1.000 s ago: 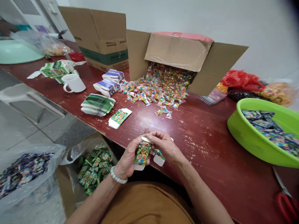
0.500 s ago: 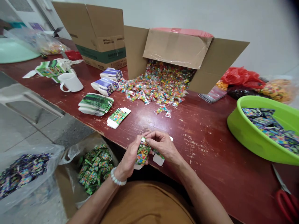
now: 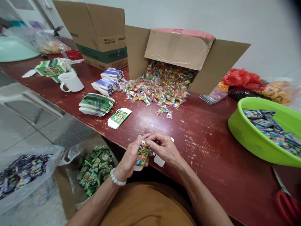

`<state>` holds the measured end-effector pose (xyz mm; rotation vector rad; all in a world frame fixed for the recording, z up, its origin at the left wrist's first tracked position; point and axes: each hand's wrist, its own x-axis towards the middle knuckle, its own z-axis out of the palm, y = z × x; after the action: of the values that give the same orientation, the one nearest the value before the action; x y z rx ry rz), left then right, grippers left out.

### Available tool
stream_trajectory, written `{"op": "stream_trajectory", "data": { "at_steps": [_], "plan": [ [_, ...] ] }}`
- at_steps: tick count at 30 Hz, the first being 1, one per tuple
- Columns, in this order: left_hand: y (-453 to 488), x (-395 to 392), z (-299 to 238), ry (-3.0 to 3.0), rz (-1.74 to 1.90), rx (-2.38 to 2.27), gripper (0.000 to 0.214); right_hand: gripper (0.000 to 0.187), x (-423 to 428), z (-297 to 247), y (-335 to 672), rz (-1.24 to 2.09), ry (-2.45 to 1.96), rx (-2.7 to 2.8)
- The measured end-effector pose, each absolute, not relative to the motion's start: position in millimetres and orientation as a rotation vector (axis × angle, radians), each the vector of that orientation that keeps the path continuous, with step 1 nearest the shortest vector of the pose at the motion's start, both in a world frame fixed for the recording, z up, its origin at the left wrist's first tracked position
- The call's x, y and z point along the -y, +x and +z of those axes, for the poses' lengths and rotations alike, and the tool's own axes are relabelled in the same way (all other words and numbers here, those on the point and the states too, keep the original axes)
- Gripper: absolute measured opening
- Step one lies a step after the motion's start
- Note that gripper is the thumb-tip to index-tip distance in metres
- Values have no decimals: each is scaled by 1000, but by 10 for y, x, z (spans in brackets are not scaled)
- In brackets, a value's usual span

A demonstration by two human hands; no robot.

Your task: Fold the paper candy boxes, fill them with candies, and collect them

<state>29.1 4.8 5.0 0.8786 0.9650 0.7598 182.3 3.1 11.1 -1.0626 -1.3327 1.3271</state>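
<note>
A small green printed candy box [image 3: 142, 156] is held upright over the table's front edge. My left hand [image 3: 130, 157] wraps round it from the left, with a white flap showing at the bottom. My right hand [image 3: 162, 147] pinches the box's top end between thumb and forefinger. Partly under my right hand lies another small carton with a white flap [image 3: 159, 160]. A flat green carton [image 3: 119, 118] rests farther left, beside a fanned stack of green cartons [image 3: 96, 104]. Wrapped candies [image 3: 162, 91] spill from a tipped cardboard box [image 3: 178, 47].
A white mug [image 3: 71, 82] and purple cartons [image 3: 107, 86] stand on the left. At the right are a lime-green basin [image 3: 258, 147] of sachets and red-handled scissors [image 3: 288, 204]. Below the table edge, a bag of green packets [image 3: 96, 169] sits near a bag of purple packets [image 3: 25, 172].
Both hands stay almost in place on the candy box, with only a slight shift of the right fingers at its top. The view has moved a little.
</note>
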Motion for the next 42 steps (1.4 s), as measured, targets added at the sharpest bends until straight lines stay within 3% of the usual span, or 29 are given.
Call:
{"op": "stream_trajectory", "data": {
  "at_steps": [7,10,13,17,20,25,31,37,42],
  "plan": [
    [346,-42,78,862,782,-967,63,10,65,65,1736,791,-1052,1607],
    [346,-31,104,828,763,-933,58,7,0,-7,1785,937,-1118,1594],
    [284,1,121,739,765,-874,56,20,-259,-41,2055,1057,-1271,1561],
    [147,132,68,590,727,-820,44,32,-799,-48,2571,372,-1731,1667],
    [-3,234,-26,585,603,-829,41,44,-1097,-144,2784,260,-1805,1751],
    [-473,135,-124,991,480,-965,38,26,-1170,-423,2761,178,-1906,1878],
    [-889,-76,-149,1297,-47,-851,38,39,-1074,-547,2880,81,-1951,1827],
    [-580,-151,15,1038,399,-815,29,44,-890,-585,2969,92,-1917,1680],
    [-283,-196,53,990,637,-816,25,33,-683,-483,2903,251,-1793,1557]
  ]
}}
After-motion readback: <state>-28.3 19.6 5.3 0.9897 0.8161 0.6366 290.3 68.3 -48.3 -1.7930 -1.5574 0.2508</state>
